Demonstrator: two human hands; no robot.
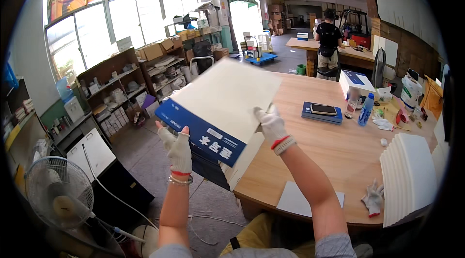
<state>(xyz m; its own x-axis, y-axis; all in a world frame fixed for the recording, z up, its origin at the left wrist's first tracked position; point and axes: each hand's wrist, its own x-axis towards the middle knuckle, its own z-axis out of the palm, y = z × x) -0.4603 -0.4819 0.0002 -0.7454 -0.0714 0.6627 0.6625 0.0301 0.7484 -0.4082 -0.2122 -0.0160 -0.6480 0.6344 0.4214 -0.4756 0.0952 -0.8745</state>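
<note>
A large pad with a cream face (225,91) and a blue printed band (201,134) is held tilted above the near left edge of the table. My right hand (272,125), in a white fingertip-less glove, grips its right edge. My left hand (177,150), gloved likewise, is at the blue band on the near left side, thumb and fingers spread. Whether it bears any weight I cannot tell. Below the band hangs a dark blue flap (208,167), with a pale board edge beside it. The pad's far edge is blurred.
On the wooden table (286,161) lie a grey sheet (290,199), a loose glove (373,198), a white stack (407,175), a phone (323,109) on blue pads and a blue bottle (366,109). A fan (59,192) stands left. Another person (328,40) works farther back.
</note>
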